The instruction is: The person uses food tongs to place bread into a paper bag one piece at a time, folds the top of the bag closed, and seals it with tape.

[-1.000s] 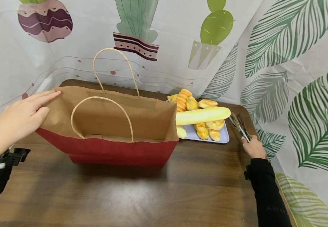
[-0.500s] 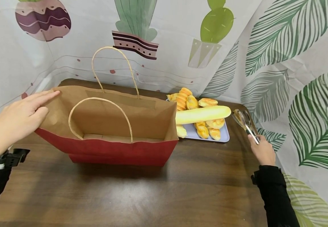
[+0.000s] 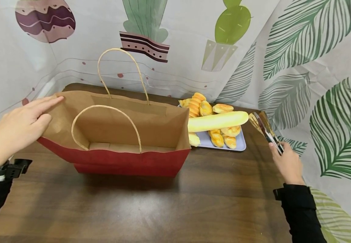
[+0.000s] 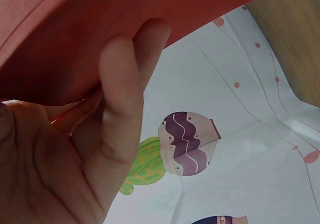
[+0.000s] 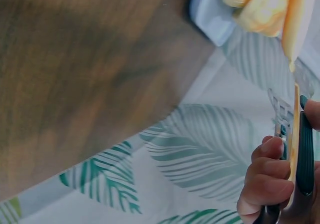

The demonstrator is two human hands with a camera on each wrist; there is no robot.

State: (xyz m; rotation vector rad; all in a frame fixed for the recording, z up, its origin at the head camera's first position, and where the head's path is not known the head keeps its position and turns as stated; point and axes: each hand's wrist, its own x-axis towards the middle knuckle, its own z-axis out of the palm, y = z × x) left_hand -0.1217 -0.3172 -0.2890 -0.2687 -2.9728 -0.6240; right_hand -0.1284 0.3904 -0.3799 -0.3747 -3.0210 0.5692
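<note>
Left hand (image 3: 26,123) grips the paper bag (image 3: 126,162) by its rim, likely bracing it wide; right hand (image 3: 288,163) holds tongs (image 3: 265,129) low, leaving tips free beside the long loaf (image 3: 219,121).

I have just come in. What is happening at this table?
A person's left hand holds one edge of an open red paper bag. The right hand grips tongs, tips apart, beside the end of a long loaf. That loaf lies over smaller breads on a lavender tray, right of the bag.
</note>
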